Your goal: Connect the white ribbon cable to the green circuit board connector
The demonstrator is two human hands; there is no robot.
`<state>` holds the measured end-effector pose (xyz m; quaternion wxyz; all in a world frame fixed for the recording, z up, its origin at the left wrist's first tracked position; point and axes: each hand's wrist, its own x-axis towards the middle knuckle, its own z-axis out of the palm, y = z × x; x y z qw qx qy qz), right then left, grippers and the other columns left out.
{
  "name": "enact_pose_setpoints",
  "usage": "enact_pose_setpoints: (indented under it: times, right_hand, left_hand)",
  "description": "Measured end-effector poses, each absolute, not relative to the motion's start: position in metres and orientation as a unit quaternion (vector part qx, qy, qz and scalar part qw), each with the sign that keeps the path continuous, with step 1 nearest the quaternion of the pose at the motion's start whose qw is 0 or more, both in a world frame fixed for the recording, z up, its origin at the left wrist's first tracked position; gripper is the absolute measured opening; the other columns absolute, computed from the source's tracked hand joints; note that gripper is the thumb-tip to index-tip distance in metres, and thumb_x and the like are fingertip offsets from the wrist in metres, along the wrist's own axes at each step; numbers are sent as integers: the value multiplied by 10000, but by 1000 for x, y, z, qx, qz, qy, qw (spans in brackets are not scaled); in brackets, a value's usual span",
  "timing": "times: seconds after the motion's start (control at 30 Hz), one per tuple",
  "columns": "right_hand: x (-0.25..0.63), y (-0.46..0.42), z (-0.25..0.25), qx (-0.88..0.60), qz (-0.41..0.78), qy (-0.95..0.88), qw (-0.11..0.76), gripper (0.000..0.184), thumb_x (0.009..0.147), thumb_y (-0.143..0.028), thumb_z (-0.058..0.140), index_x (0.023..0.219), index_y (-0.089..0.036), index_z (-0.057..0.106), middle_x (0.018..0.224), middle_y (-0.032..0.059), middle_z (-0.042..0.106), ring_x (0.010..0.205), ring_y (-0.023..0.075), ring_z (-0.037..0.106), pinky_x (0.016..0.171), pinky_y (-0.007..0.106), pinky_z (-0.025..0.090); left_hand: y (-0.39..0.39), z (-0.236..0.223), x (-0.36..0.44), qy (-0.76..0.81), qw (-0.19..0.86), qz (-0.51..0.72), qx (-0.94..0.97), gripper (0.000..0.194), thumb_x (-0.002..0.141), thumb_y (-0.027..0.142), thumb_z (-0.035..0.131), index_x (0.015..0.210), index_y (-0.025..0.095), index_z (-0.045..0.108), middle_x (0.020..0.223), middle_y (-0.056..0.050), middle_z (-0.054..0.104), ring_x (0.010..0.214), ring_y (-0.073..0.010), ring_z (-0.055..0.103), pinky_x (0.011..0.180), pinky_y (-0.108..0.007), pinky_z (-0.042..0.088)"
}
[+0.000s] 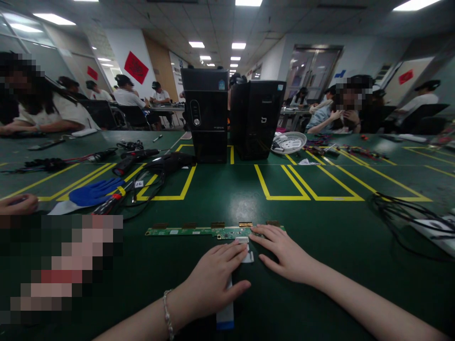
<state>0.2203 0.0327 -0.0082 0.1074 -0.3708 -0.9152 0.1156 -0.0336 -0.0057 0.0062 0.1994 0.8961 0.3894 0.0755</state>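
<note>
Head view: long narrow circuit board strip (199, 231) lies flat on the green table (320, 222), just ahead of both hands, long axis running left-right across the person. A flat ribbon cable (225, 318) runs from the board's middle straight back toward the person, so its axis is at right angles to the board; its white end (248, 256) sits between the two hands.

Left hand (213, 279): palm down, fingers flat and spread loosely, pressing on the ribbon cable, fingertips pointing ahead at the board connector. Not closed around anything, just lying on the cable. Cable passes under the palm and comes out behind the wrist.

Right hand (284, 253): palm down, fingers extended and slightly splayed, tips touching the board's right end. Flat, nothing gripped. It is the nearer hand to the board; the left is the nearer to the cable.

Most of the board stretches away to the left of both hands. A blue glove (95, 191) and tools lie well off to the left; two black computer towers (234, 118) stand far ahead.
</note>
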Motion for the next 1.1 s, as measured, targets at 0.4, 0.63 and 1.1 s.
enact_pose_setpoints:
  times: [0.4,0.63,1.1]
  right_hand:
    - [220,33,-9,-367,118,-916,113,483,940,-345,485,1405,-272,377,1434,50,335,1316,264,274,1087,497,268]
    - [220,33,-9,-372,114,-915,105,477,950,-354,470,1408,-274,369,1446,36,317,1323,256,258,1088,506,267]
    - [221,34,-10,-375,118,-914,98,471,952,-350,467,1407,-280,364,1456,21,300,1332,242,240,1099,486,253]
  left_hand:
    - [-1,4,-38,356,175,83,914,637,912,560,423,1465,289,262,1499,-16,352,1377,-241,293,1111,-422,259]
    - [-2,5,-39,360,168,79,914,597,932,550,379,1464,309,253,1497,12,356,1362,-248,306,1092,-448,290]
    - [-20,10,-34,363,191,64,910,579,925,533,404,1447,302,305,1499,-8,351,1331,-261,353,1096,-450,309]
